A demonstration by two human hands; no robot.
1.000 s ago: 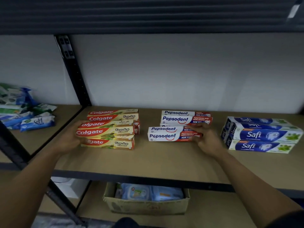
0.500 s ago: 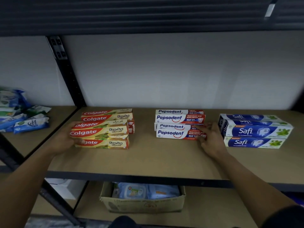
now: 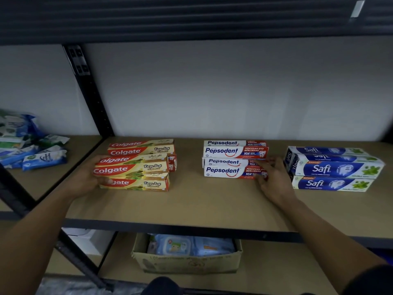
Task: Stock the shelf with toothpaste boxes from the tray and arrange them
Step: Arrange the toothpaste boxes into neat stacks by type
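Head view: tan fibreboard shelf (image 3: 212, 201) on a dark metal frame (image 3: 91, 92), pale wall (image 3: 212, 92) behind. Person's left hand (image 3: 85, 177) grips the left end of the stacked red-and-beige Colgate boxes (image 3: 136, 167). Mid-shelf, white-and-red Pepsodent boxes (image 3: 229, 160) in two rows; right hand (image 3: 274, 179), fingers spread, presses their right ends. Far right, blue-and-white Safi boxes (image 3: 331, 169), stacked. All long, rectangular, glossy cartons.

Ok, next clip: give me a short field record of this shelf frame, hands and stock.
shelf: three brand groups side by side
left group: Colgate boxes, front and back rows
middle group: Pepsodent boxes, front and back rows
right group: Safi boxes, stacked
left hand: grips left end of front Colgate boxes
right hand: fingers touch right end of front Pepsodent boxes
below: cardboard box holding blue packs
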